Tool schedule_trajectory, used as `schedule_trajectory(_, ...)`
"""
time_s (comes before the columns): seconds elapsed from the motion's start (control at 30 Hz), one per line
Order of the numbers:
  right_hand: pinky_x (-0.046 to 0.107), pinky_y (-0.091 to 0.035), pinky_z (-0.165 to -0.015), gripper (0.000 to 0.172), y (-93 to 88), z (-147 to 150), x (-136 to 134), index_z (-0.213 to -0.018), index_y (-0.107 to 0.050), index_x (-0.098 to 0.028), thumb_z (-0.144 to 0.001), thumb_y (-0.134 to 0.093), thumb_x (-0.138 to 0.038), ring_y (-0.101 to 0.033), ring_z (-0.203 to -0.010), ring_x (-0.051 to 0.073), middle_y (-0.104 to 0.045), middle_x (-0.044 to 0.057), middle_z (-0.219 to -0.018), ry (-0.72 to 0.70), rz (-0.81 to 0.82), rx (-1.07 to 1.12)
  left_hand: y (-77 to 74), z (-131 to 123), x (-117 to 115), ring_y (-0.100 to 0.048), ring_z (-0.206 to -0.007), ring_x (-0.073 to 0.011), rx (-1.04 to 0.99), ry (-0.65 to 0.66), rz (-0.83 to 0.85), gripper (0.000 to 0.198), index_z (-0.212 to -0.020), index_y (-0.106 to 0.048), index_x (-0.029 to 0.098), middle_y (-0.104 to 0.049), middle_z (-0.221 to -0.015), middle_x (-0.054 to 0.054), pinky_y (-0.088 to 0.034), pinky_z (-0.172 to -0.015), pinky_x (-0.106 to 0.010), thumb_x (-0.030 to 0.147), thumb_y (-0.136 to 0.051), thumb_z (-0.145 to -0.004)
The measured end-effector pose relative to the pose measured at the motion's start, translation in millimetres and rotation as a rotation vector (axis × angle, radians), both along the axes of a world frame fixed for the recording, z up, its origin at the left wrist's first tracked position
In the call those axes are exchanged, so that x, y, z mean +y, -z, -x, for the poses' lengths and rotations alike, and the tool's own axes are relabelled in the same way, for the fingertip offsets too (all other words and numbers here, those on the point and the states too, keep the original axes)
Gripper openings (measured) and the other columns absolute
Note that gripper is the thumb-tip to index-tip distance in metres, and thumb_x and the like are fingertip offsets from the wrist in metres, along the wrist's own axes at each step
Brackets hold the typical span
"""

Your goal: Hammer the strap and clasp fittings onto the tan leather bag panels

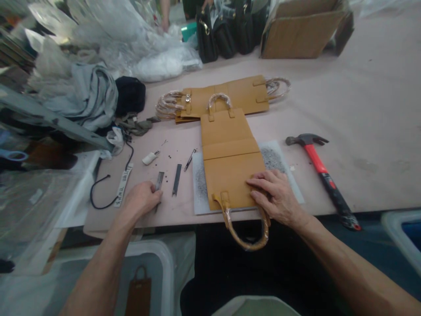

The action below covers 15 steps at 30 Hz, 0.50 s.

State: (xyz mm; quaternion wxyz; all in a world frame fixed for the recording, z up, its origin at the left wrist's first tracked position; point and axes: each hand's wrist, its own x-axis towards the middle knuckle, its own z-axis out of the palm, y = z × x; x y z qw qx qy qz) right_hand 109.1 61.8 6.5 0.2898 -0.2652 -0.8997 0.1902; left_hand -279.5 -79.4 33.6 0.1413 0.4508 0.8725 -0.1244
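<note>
A flat tan leather bag piece (pixel 226 153) with wrapped handles at both ends lies on a grey-speckled white mat (pixel 279 160) at the table's front edge. My right hand (pixel 274 195) rests flat on its near right corner, fingers spread and pressing it down. My left hand (pixel 142 198) is closed around a thin dark metal tool (pixel 159 181) to the left of the mat. A second dark metal strip (pixel 177 179) and a small pointed tool (pixel 190 159) lie between my hands.
A red-handled hammer (pixel 320 171) lies to the right. More tan bag pieces (pixel 223 97) are stacked behind. Black bags (pixel 226 30) and a cardboard box (pixel 304 30) stand at the back. Cloth and plastic wrap pile up at left (pixel 82 87). A black cord with label (pixel 123 182) lies near my left hand.
</note>
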Motion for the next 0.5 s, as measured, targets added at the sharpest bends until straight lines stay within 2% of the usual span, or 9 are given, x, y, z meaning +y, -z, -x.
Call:
schedule_trajectory(0.1, 0.045, -0.039, -0.085, 0.023, 0.2, 0, 0, -0.111, -0.07, -0.021, -0.095, -0.055, -0.026, -0.058, -0.098, 0.026, -0.07, 0.009, -0.107, 0.012, 0.016, 0.003, -6.7, -9, -2, -0.069, -0.09, -0.0327, 0.024, -0.008, -0.032, 0.028, -0.089, -0.067, 0.017, -0.074, -0.091, -0.014, -0.048, -0.073, -0.037, 0.04, -0.053, -0.088)
schedule_trajectory(0.17, 0.045, -0.039, -0.085, 0.021, -1.1, -1, 0, -0.109, -0.07, -0.022, -0.094, -0.055, -0.025, -0.058, -0.099, 0.026, -0.07, 0.008, -0.107, 0.016, 0.047, 0.005, -13.2, -25, -4, -0.067, -0.099, -0.0346, 0.114, 0.018, -0.15, 0.03, -0.1, -0.067, 0.016, -0.072, -0.104, -0.017, -0.05, -0.077, -0.039, 0.04, -0.05, -0.092)
schedule_trajectory(0.23, 0.045, -0.039, -0.086, 0.019, -3.8, -3, 1, -0.104, -0.071, -0.023, -0.093, -0.056, -0.025, -0.058, -0.098, 0.025, -0.07, 0.008, -0.107, -0.001, 0.091, 0.004, -18.9, -49, -5, -0.066, -0.105, -0.0338, 0.114, 0.115, -0.328, 0.029, -0.106, -0.066, 0.017, -0.069, -0.112, -0.017, -0.052, -0.083, -0.04, 0.038, -0.049, -0.095)
schedule_trajectory(0.3, 0.045, -0.04, -0.087, 0.017, -7.1, -6, 2, -0.101, -0.071, -0.023, -0.091, -0.057, -0.025, -0.058, -0.099, 0.025, -0.07, 0.007, -0.108, -0.033, 0.14, 0.001, -21.3, -77, -4, -0.066, -0.106, -0.0296, -0.078, 0.307, -0.489, 0.024, -0.108, -0.066, 0.021, -0.069, -0.114, -0.013, -0.052, -0.09, -0.039, 0.036, -0.051, -0.096)
schedule_trajectory(0.4, 0.045, -0.04, -0.09, 0.017, -10.4, -10, 3, -0.1, -0.071, -0.023, -0.09, -0.057, -0.025, -0.058, -0.101, 0.025, -0.07, 0.007, -0.109, -0.061, 0.193, 0.007, -17.2, -116, 3, -0.066, -0.107, -0.0254, -0.413, 0.608, -0.606, 0.017, -0.106, -0.067, 0.024, -0.07, -0.114, -0.009, -0.052, -0.097, -0.037, 0.027, -0.054, -0.096)
schedule_trajectory(0.43, 0.045, -0.04, -0.09, 0.017, -10.8, -11, 3, -0.101, -0.071, -0.023, -0.09, -0.057, -0.025, -0.058, -0.102, 0.025, -0.07, 0.007, -0.109, -0.063, 0.2, 0.014, -14.6, -126, 6, -0.066, -0.107, -0.0251, -0.471, 0.658, -0.63, 0.017, -0.106, -0.068, 0.024, -0.07, -0.114, -0.009, -0.052, -0.097, -0.037, 0.025, -0.054, -0.096)
schedule_trajectory(0.5, 0.045, -0.04, -0.09, 0.016, -10.6, -11, 3, -0.1, -0.07, -0.022, -0.091, -0.057, -0.024, -0.059, -0.101, 0.025, -0.071, 0.007, -0.108, -0.062, 0.197, 0.03, -9.5, -139, 13, -0.067, -0.105, -0.0243, -0.522, 0.669, -0.673, 0.017, -0.102, -0.068, 0.022, -0.071, -0.11, -0.01, -0.052, -0.095, -0.037, 0.021, -0.052, -0.097)
